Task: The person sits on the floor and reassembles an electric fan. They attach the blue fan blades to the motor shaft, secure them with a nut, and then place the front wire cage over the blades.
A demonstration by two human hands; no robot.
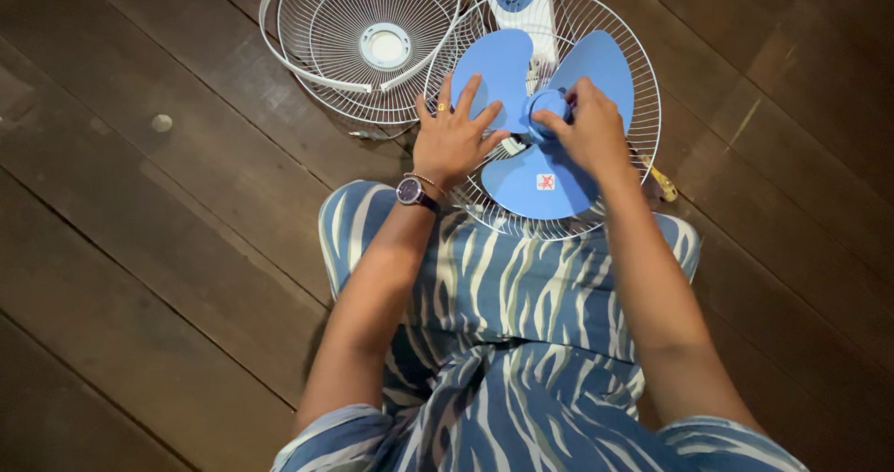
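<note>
Blue fan blade (545, 179) sits on its motor in the rear guard (643, 109) on the floor, left hand (453, 137) flat and open on it, right hand (587, 128) gripping the hub cap (545, 104), while the front guard (372, 44) lies detached.

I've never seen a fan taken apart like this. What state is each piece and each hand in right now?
Blue fan blade: seated in the rear guard.
Rear guard: lying flat under the blade.
Front guard: off, lying beside on the floor.
Left hand: spread flat on the blade.
Right hand: fingers closed on the hub cap.
</note>
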